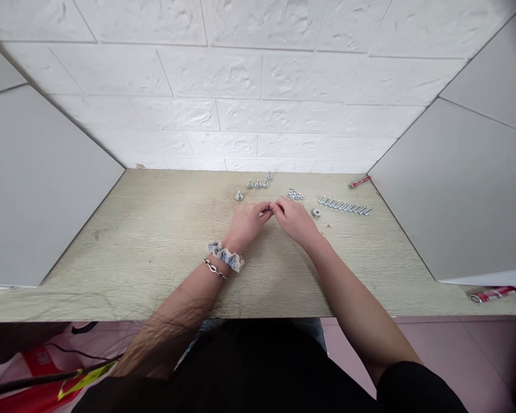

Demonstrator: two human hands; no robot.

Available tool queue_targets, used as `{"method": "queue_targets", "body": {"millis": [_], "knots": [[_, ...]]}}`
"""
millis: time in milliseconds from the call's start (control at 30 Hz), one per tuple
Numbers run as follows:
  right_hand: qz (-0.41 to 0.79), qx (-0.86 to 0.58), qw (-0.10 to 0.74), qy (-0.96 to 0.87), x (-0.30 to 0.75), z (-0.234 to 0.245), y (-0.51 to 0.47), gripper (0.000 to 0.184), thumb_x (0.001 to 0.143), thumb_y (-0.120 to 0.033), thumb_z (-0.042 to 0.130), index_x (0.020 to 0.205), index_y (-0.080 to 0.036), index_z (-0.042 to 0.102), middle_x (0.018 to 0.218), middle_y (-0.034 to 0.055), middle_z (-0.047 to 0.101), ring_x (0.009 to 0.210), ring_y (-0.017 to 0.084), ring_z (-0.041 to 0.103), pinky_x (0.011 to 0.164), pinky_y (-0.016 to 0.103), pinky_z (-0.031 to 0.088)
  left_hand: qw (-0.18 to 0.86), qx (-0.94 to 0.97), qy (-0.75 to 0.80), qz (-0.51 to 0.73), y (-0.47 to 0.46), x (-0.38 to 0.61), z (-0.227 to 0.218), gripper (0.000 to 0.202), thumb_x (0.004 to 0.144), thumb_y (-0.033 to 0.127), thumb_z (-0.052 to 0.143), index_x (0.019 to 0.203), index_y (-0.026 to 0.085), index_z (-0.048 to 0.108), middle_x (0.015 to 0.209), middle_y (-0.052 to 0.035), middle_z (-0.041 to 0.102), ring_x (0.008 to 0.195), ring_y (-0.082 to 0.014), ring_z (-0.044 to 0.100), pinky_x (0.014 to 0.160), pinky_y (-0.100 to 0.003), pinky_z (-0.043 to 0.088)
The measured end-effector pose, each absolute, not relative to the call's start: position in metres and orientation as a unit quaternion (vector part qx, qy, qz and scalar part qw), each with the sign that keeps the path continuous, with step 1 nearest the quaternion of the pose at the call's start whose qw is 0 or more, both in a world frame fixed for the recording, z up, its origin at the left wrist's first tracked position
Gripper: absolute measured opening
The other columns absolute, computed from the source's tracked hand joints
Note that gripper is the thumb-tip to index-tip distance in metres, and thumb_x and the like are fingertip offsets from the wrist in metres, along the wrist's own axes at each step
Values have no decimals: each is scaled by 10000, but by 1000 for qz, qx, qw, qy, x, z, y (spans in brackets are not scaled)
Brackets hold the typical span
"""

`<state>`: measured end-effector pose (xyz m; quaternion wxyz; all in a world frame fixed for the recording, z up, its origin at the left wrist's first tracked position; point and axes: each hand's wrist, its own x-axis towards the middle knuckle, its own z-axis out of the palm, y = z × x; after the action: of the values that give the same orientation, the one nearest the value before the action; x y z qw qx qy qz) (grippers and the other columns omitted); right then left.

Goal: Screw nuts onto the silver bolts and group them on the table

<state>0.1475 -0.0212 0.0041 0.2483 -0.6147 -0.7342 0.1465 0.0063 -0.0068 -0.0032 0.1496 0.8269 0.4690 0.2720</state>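
My left hand (249, 221) and my right hand (294, 218) meet fingertip to fingertip over the table. Both are closed in a pinch around a small metal part (267, 210), mostly hidden by the fingers, so its exact kind does not show. Just beyond my left hand, a bolt (239, 196) stands head down with a washer and nut on it. Several similar assembled bolts (258, 184) stand farther back. A cluster of nuts (294, 194) lies beyond my right hand. To its right are a round stack of washers (316, 213) and a slanting row of loose bolts (346, 206).
The wooden tabletop (155, 246) ends at a white brick-pattern wall (241, 74). Grey panels flank it at left (38, 183) and right (464, 189). One red battery (359, 182) lies at the back right, another (493, 294) near the front right edge.
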Motion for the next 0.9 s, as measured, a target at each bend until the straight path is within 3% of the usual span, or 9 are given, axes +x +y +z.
{"method": "queue_targets", "body": {"millis": [300,433,900], "knots": [[145,-600,217,-757,147,2,-21,159,873,-239,366,734,-189,423,737,24,546,667,154,474,573,253,295,146,831,485,229,-8,7,-2,242,842,298,435,940,232,646,787,-11,672,680,-153,576,599,-245,365],[143,-583,195,-776,145,0,-22,139,866,-200,344,759,-182,432,784,45,557,691,159,479,576,256,296,132,838,500,172,-8,7,-2,270,842,277,403,865,198,660,756,-46,662,667,-173,565,596,-260,370],[188,-590,208,-757,143,-4,-22,101,823,-173,363,747,-191,427,726,38,556,670,168,488,588,261,308,146,846,491,147,-8,9,-4,255,838,235,409,821,163,653,773,-77,654,686,-182,569,609,-266,390]]}}
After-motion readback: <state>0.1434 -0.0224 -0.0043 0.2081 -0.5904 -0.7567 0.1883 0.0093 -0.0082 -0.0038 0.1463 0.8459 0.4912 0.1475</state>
